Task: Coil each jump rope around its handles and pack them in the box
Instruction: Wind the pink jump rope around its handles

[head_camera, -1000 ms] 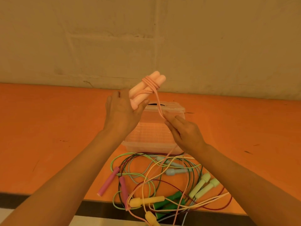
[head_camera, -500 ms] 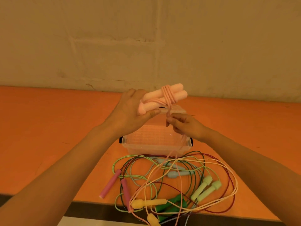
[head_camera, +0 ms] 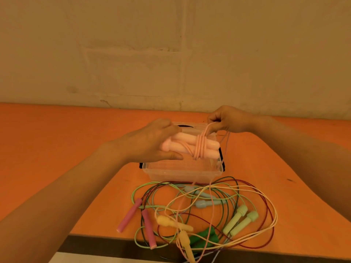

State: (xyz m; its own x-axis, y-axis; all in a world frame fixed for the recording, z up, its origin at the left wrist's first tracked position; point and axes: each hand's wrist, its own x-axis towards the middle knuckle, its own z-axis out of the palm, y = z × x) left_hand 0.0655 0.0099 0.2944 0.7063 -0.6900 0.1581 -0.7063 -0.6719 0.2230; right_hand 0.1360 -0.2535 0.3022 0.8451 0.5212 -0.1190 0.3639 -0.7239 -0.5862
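The left hand (head_camera: 150, 143) holds the pair of pale pink handles (head_camera: 191, 146) side by side above the clear plastic box (head_camera: 182, 170), its grip closed around their narrow ends, thumb underneath and fingers over the top. The handles lie nearly level, their rounded ends pointing to the right. Several turns of pink rope (head_camera: 200, 147) are wound around their middle. From these turns a strand rises up and right to the right hand (head_camera: 230, 120), whose grip pinches it between thumb and fingertips, just above and beyond the handles — the two hands are close but apart. From the right hand the loose rope drops past the box's right side, down to the heap below.

The box sits on the orange bench (head_camera: 57, 149), its near rim just under the handles. In front of it lies a tangle of other ropes — darker pink handles (head_camera: 139, 224), yellow handles (head_camera: 176, 227), pale green handles (head_camera: 241, 220), pale blue handles (head_camera: 197, 196) and a green handle (head_camera: 205, 237) partly hidden under the cords.
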